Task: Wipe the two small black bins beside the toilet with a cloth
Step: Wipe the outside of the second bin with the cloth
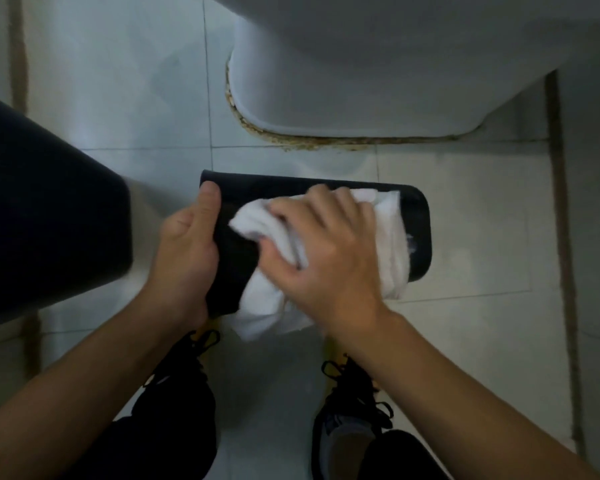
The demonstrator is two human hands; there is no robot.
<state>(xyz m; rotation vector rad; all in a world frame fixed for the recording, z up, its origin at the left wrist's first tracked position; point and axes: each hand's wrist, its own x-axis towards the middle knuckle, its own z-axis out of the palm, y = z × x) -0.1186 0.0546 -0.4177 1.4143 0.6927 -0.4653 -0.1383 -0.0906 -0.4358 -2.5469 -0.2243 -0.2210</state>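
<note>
Floor tiles (pixel 125 84), pale and glossy, leave a wide open stretch at upper left, while the toilet base (pixel 361 81) crowds the top right, its stained seal line curving just beyond the work. Down at centre, a small black bin (pixel 418 223) lies on its side, long axis running left to right across the view, the rounded end pointing right and the squared end at left; which end is the mouth I cannot tell. Its far long edge sits near the toilet base with a narrow strip of tile between them. Left hand (pixel 187 251) grips the bin's left end, thumb up along the near corner, fingers wrapped out of sight behind the edge. Right hand (pixel 326 251) lies spread on a white cloth (pixel 392 244), fingers curled into the bunched fabric and pressing it against the bin's upper side; the cloth drapes over the near edge and hangs toward the black shoes (pixel 354 393) below. A second, larger-looking black bin (pixel 45 216) looms at the left edge, blurred, close beside the left hand with only a slim gap of tile between. Right of the bin the tile runs open to a brown grout line (pixel 561 202).
</note>
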